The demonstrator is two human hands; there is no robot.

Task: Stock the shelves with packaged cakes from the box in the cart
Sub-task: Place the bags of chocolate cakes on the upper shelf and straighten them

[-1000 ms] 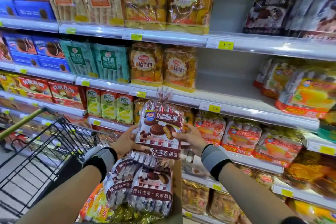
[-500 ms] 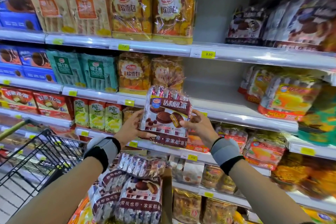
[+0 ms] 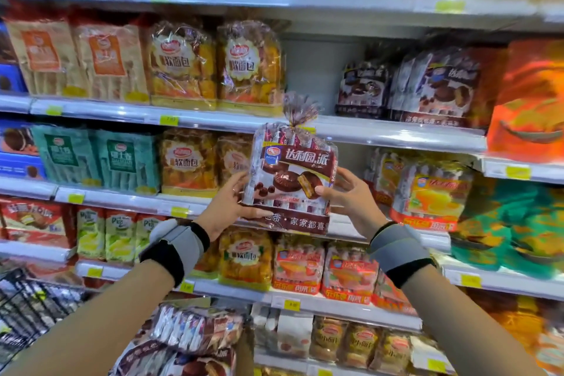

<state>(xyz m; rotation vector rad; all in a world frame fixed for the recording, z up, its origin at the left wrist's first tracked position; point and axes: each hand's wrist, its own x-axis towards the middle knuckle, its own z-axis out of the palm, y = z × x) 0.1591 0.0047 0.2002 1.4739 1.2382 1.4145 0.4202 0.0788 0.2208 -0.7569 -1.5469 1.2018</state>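
Note:
A brown and clear bag of chocolate pie cakes [image 3: 291,180] is held upright in front of the shelves, its tied top pointing up. My left hand [image 3: 227,206] grips its lower left side and my right hand [image 3: 351,195] grips its right side. Matching brown cake bags [image 3: 427,91] stand on the upper shelf to the right, with an empty gap [image 3: 311,76] left of them. More of the same bags [image 3: 195,333] lie in the box at the bottom, below my arms.
The black wire cart [image 3: 27,305] is at lower left. Yellow bread bags [image 3: 213,64] fill the shelf left of the gap. Shelf edges with yellow price tags [image 3: 169,120] run across. Orange and green packs [image 3: 525,137] crowd the right side.
Both hands have lifted the cake bag higher, from in front of the lower shelves toward the shelf with the gap. The view has tilted upward, so the cart and box sit lower.

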